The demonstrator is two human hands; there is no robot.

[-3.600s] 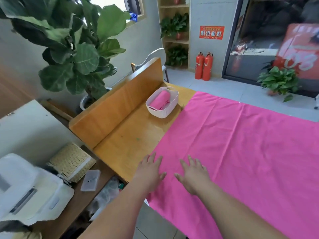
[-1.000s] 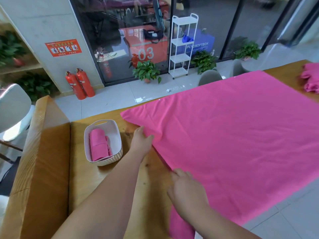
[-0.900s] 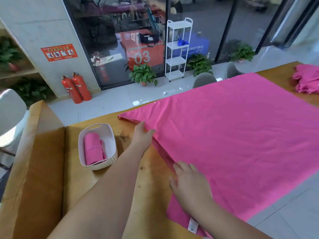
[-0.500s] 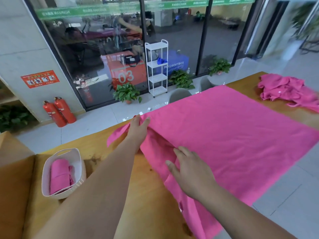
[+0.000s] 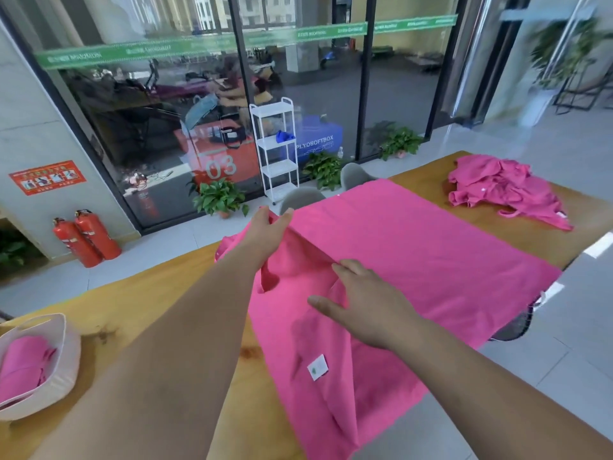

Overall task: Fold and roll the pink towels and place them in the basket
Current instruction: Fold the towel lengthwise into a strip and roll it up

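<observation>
Big bright-pink cloth towel (image 5: 431, 260) lies spread over the long yellow-brown wooden worktop (image 5: 149, 303), its near edge hanging off the front. Left hand (image 5: 268, 232) pinches the towel's far left edge betw. thumb & fingers and holds it raised off the wood, so a ridge of cloth runs from it down to the right hand (image 5: 368, 307). Right hand sits on the towel w/ fingers bent over the end of that ridge and thumb stretched out sideways (can't tell if it actually grips the cloth or only presses on it). Small white sewn-on label (image 5: 317, 367) shows on the towel near the right hand, on the camera side, w/ a tiny green mark; text too small to read. White oval plastic basket (image 5: 66, 356) stands at the worktop's left end, well apart from both hands, w/ one rolled pink towel (image 5: 20, 366) inside. Crumpled heap of pink towels (image 5: 497, 190) lies at the far right end. Bkgd, behind the glass wall: orange block (image 5: 199, 151) marked "03", blue box (image 5: 318, 141) reading "PLYOSOFTBOX", green strip (image 5: 199, 44) across the panes w/ white lettering too blurred to read. Red notice (image 5: 46, 177) on the grey wall, unreadable, above two red fire extinguishers (image 5: 88, 239).
</observation>
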